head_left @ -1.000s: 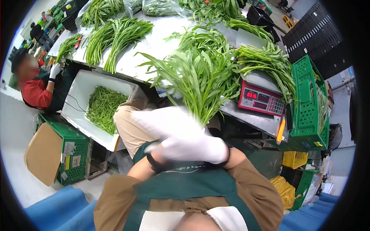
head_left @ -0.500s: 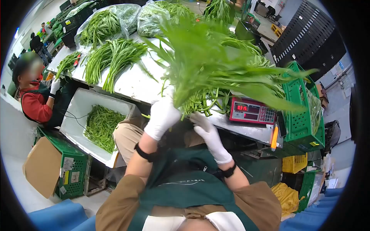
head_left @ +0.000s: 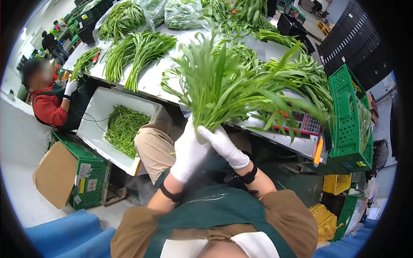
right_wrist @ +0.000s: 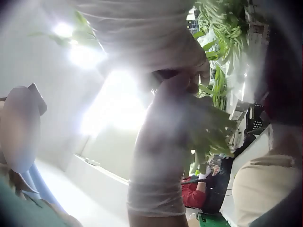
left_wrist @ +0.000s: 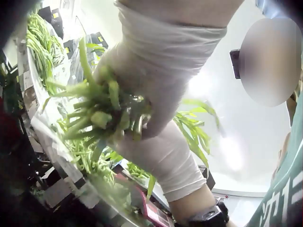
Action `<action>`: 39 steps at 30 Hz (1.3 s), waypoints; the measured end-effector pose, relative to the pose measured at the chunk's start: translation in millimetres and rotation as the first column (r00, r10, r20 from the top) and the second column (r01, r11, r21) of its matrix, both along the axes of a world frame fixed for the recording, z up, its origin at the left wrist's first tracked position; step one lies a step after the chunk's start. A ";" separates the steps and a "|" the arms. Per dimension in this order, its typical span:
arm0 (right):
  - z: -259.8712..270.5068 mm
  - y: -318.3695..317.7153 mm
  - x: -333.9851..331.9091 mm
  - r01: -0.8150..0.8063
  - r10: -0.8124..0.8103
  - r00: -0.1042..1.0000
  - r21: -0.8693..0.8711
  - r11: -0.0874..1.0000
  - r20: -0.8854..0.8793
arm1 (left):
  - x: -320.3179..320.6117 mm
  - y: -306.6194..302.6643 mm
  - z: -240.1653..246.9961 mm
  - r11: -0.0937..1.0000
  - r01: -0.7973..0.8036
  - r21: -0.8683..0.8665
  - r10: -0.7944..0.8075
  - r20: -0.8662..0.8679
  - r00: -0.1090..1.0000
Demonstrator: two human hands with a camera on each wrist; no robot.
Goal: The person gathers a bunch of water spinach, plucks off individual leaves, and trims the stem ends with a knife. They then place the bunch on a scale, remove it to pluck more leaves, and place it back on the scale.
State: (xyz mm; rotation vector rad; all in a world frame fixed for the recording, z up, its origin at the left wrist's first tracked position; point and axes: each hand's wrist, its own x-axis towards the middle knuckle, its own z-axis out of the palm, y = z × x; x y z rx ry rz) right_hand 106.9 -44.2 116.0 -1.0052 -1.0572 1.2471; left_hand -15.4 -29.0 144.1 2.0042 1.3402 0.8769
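In the head view, a bunch of long-leaved water spinach [head_left: 219, 86] fans up and out in front of the apron. My white-gloved left hand [head_left: 188, 151] grips it low on the stems. Beside it, the right hand [head_left: 224, 148], also gloved, curls round the same stems with its thumb across the front. Cut stem ends [left_wrist: 97, 116] poke out of the grip toward the camera in the left wrist view. The right wrist view shows the stems [right_wrist: 208, 135] blurred beside the gloves.
A red scale [head_left: 310, 123] with greens on it stands at right, partly behind leaves, near an orange-handled knife [head_left: 318, 151] and a green crate [head_left: 350, 116]. More bunches [head_left: 140, 56] lie on the metal table. A white foam box [head_left: 100, 122] holds trimmings; another person [head_left: 47, 99] sits left.
One second ago the hands were a blur low before the apron. Half a second ago the left hand swung the bunch, right hand apart; now both hold it closer and upright.
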 end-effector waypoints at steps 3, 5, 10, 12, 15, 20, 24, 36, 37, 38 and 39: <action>10.3 9.7 5.3 -0.078 0.077 0.997 -0.016 0.997 -0.028 | -13.1 3.1 15.9 0.978 0.110 -0.179 -0.116 -0.024 0.993; 21.7 12.8 6.5 -0.097 0.096 0.995 -0.022 0.995 -0.043 | -21.1 9.2 14.8 0.964 0.193 -0.183 -0.175 0.109 0.978; 40.5 20.6 13.7 -0.183 0.186 0.982 -0.103 0.978 0.019 | -36.6 15.9 -12.0 0.827 0.465 -0.315 -0.128 0.701 0.702; 38.4 29.2 19.3 -0.225 0.247 0.965 -0.204 0.953 0.090 | -39.0 18.5 -9.6 0.755 0.526 -0.392 -0.001 0.801 0.598; 17.1 43.9 24.9 -0.264 0.279 0.958 -0.173 0.949 0.065 | -36.8 25.9 -24.9 0.721 0.590 -0.362 0.040 0.873 0.487; -7.8 59.0 50.1 -0.277 0.322 0.923 -0.214 0.937 0.212 | -25.7 39.6 -44.5 0.386 0.819 -0.425 0.347 0.889 0.298; 3.3 25.5 45.2 0.107 -0.053 0.532 -0.005 0.994 0.845 | -10.8 34.3 -65.9 0.298 0.792 -0.533 0.421 0.818 0.391; 23.9 -1.8 40.7 0.158 -0.358 0.497 0.323 0.933 0.791 | 24.9 16.8 -68.8 0.571 0.668 -0.477 0.179 0.867 0.465; 19.3 1.2 43.7 0.147 -0.363 0.472 0.334 0.931 0.804 | 26.9 16.2 -71.1 0.589 0.638 -0.497 0.146 0.841 0.520; 13.8 3.1 45.7 0.135 -0.362 0.449 0.339 0.931 0.817 | 27.4 14.4 -72.8 0.607 0.602 -0.518 0.120 0.809 0.575; 10.6 3.9 47.2 0.170 -0.377 0.493 0.338 0.926 0.784 | 26.6 11.7 -71.1 0.615 0.583 -0.530 0.126 0.796 0.591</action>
